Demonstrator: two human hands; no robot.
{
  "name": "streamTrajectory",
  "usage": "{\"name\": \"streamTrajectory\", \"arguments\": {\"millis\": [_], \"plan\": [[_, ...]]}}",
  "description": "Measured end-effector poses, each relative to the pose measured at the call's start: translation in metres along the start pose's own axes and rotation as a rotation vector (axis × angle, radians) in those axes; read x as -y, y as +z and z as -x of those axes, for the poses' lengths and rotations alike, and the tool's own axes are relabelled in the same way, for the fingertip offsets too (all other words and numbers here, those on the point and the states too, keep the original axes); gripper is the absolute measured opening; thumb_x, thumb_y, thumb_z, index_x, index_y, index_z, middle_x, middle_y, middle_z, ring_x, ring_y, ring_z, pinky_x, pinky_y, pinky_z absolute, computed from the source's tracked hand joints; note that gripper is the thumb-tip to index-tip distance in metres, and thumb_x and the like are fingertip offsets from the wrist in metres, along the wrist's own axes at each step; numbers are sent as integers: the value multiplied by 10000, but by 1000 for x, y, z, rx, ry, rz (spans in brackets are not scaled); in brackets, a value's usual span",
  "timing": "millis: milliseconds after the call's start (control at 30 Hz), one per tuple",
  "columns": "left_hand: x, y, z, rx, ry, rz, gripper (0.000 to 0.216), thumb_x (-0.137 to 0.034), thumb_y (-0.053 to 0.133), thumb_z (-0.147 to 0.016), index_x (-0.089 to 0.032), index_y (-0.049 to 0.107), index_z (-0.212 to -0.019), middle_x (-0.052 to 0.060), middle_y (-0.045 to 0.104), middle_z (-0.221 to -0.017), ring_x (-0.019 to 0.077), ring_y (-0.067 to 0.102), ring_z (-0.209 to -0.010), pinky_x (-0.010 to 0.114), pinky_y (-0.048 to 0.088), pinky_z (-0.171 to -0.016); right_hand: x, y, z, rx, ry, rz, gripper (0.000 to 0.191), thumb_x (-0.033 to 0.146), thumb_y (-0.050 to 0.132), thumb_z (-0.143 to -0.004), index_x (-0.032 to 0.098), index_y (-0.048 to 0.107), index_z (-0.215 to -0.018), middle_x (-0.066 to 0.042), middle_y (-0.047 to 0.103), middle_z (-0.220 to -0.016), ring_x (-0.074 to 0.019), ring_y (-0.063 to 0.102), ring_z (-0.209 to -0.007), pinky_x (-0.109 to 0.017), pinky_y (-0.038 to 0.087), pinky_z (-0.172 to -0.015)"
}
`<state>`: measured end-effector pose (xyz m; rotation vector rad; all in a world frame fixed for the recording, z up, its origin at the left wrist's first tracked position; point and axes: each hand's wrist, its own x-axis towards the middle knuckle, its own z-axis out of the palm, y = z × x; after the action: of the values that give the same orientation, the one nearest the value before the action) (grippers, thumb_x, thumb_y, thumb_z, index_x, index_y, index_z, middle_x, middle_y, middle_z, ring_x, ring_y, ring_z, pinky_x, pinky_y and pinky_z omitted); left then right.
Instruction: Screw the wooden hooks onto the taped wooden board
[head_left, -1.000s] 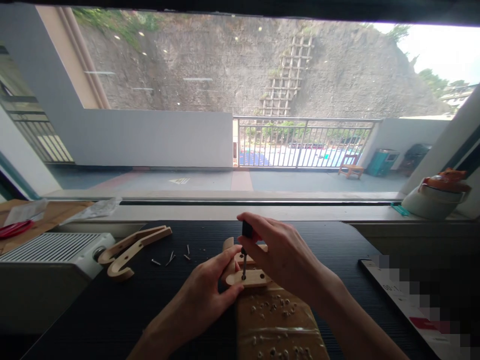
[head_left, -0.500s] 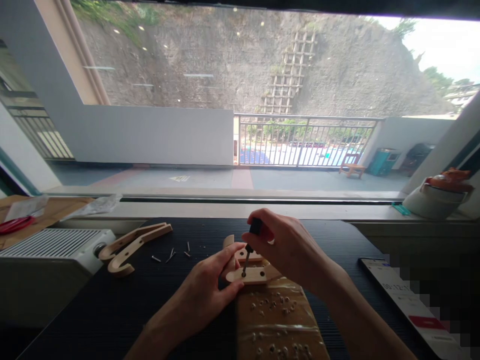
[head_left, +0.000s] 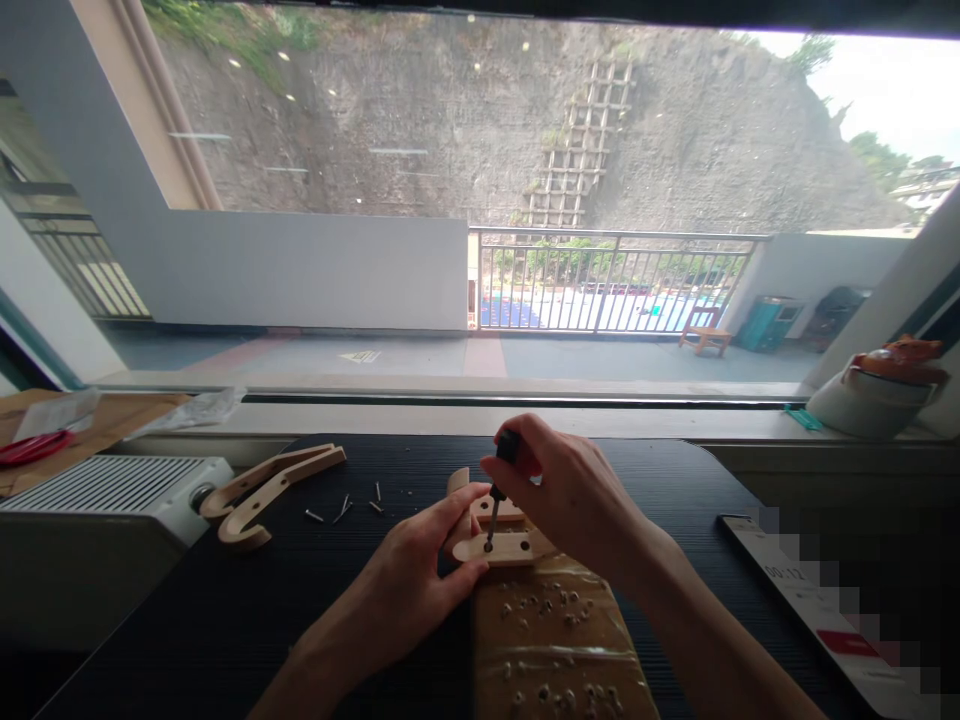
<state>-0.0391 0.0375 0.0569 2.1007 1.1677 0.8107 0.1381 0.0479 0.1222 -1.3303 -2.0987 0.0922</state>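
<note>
My right hand (head_left: 570,495) is closed round a small black-handled screwdriver (head_left: 501,470), its tip standing in a hole of a light wooden hook piece (head_left: 504,548). My left hand (head_left: 414,580) grips the left end of that wooden piece, thumb on top, holding it on the black table (head_left: 300,600). The piece rests at the far end of a brown board (head_left: 555,640) wrapped in clear film and dotted with small screws. A second wooden part (head_left: 495,510) lies just behind it, partly hidden by my right hand.
Two curved wooden hooks (head_left: 262,490) lie at the left of the table, with a few loose screws (head_left: 345,508) beside them. A white grilled appliance (head_left: 105,495) stands at the far left. A phone (head_left: 817,600) lies at the right. A window sill (head_left: 480,420) runs behind.
My right hand has shifted slightly with the screwdriver, tilting the handle to the right, while the tip stays in the hole. The left hand keeps its hold. The view has tipped a little.
</note>
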Motion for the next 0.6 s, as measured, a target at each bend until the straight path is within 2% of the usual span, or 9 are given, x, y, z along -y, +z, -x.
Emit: {"name": "streamTrajectory", "arguments": {"millis": [100,233,300,500,600], "plan": [[2,1,0,0,7,3,580,-185,579,-758,-264,410,-1308,3,622,-1013,149,576,-888,254,437,-865,-2,0,0,7,5,-30,179,364,506,-842,208,530,-925,19,600,-661,-121,503,-571,-253,350,-566],[-1,-1,0,18,7,-7,562,-192,577,-766,-264,413,-1299,8,626,-1017,150,579,-882,255,440,-860,0,-6,3,71,-106,-201,198,264,499,-849,241,532,-1043,28,619,-739,-96,521,-611,-224,374,-591],[-2,-2,0,24,10,-17,566,-193,572,-769,-263,406,-1306,19,624,-1038,158,580,-900,264,438,-869,0,-7,3,94,-131,-256,190,241,488,-857,233,541,-1040,27,616,-731,-85,513,-592,-211,374,-577],[2,0,0,-5,6,-21,579,-194,575,-758,-287,407,-1304,7,620,-1074,161,582,-936,267,439,-879,-5,3,-3,-21,-66,-132,174,332,537,-834,197,561,-941,31,566,-636,-88,444,-537,-221,343,-528],[4,1,-1,-11,6,-23,584,-194,577,-756,-280,407,-1309,9,620,-1076,161,581,-938,267,440,-881,-7,4,-3,-16,-58,-127,232,354,520,-843,192,550,-1006,23,581,-645,-95,466,-542,-227,347,-532]]}}
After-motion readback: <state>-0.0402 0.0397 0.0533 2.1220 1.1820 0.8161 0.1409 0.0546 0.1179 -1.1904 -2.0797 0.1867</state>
